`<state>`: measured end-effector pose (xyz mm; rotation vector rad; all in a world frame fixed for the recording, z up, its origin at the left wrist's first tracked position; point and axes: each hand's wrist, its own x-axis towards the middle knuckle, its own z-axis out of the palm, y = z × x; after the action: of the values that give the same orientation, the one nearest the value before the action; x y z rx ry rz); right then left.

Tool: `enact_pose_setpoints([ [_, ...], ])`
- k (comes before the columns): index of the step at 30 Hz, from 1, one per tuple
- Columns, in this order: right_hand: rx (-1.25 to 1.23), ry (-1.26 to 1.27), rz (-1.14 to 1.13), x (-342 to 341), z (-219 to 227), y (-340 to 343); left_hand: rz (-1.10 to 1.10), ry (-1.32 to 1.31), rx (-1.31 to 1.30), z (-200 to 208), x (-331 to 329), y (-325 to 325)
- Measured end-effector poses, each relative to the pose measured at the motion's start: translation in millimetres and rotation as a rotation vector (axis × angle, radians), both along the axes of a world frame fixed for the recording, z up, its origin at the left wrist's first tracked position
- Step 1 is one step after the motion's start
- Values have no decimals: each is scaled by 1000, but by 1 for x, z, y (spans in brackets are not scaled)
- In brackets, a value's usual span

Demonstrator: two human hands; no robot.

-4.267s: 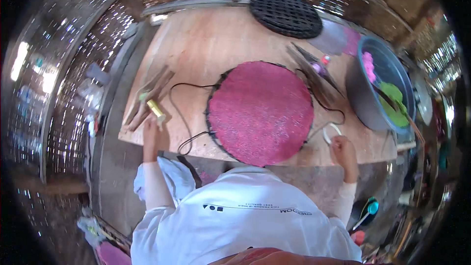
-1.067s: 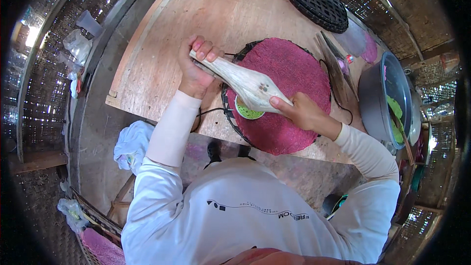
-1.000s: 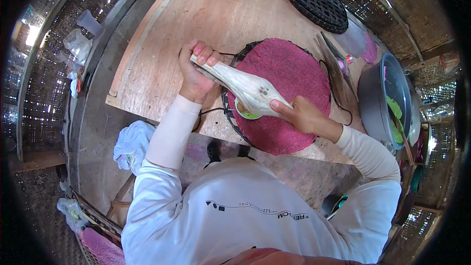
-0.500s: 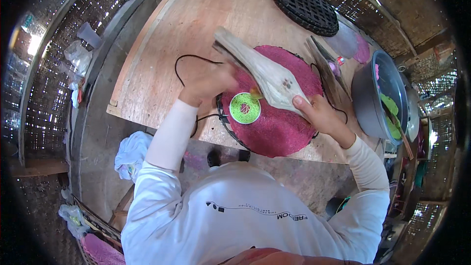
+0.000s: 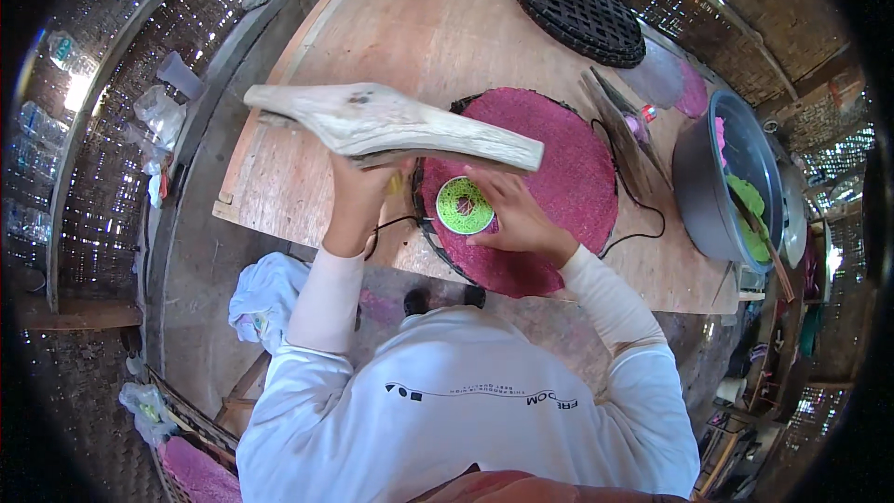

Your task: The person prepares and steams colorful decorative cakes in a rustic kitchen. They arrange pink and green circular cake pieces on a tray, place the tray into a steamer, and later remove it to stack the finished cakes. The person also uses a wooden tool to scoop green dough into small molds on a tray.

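Left hand [image 5: 358, 196] gripped from below the wooden tool [image 5: 396, 127], judged stiff, heavy and best held by its narrowed ends, raised partly over the left of the pink disc [image 5: 559, 163]; right hand [image 5: 523, 221] met the green-filled ring [image 5: 449, 207] thereon, its hold indeterminable

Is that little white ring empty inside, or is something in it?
Not empty: bright green strands lie inside the white ring, with the pink sheet showing through a gap in the middle.

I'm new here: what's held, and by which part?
The left hand holds the wood near its middle, from below; the right hand is at the green ring, grip unclear.
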<state>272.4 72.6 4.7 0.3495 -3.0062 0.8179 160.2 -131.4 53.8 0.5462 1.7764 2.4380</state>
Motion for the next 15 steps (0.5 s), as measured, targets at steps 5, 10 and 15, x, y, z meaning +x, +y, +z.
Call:
enact_pose_setpoints([
  [5,-62,35,17,-5,-8,1,132,-1,-10,-6,3,-13],
  [10,-19,4,2,-6,-1,-1,164,-43,-8,-24,-3,-19],
  [15,-252,65,-155,18,18,14,213,15,-78,-17,0,-20],
])
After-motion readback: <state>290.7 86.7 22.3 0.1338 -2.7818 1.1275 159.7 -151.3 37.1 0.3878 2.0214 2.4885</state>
